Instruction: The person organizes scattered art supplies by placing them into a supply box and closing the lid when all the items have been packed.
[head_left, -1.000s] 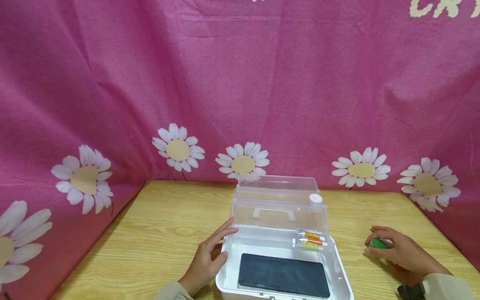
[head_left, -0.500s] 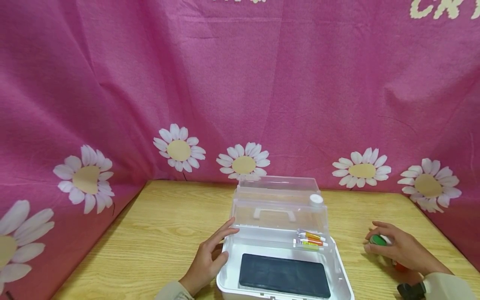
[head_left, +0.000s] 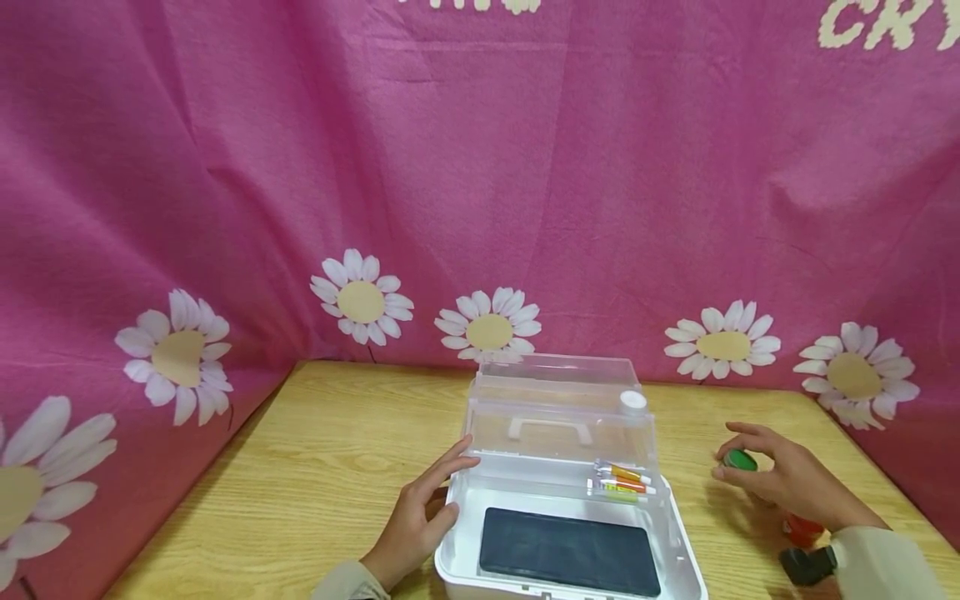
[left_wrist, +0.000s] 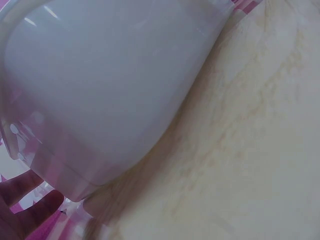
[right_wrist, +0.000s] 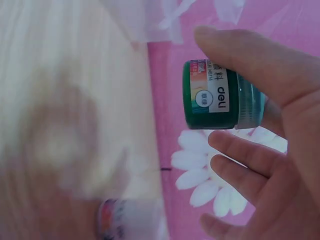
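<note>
My right hand (head_left: 787,475) pinches a small green paint jar (right_wrist: 210,97) between thumb and fingers over the table, right of the white box. In the right wrist view its label faces the camera and the jar lies on its side relative to that view. My left hand (head_left: 412,521) rests against the left side of the white box (head_left: 684,533), fingertips at its rim. The box's clear lid (head_left: 491,429) stands raised at the back. Inside lie a dark flat rectangular thing (head_left: 570,550) and several paint tubes (head_left: 622,483) in a clear tray.
A red jar (head_left: 802,529) stands on the wooden table (head_left: 337,450) under my right wrist. A white-capped jar (head_left: 633,403) shows at the lid's right side. Pink cloth (head_left: 525,167) with daisies hangs behind the table and along both sides.
My right hand has moved a little left and away from me with the green paint jar, leaving more of the red jar visible. My left hand and the box have stayed put.
</note>
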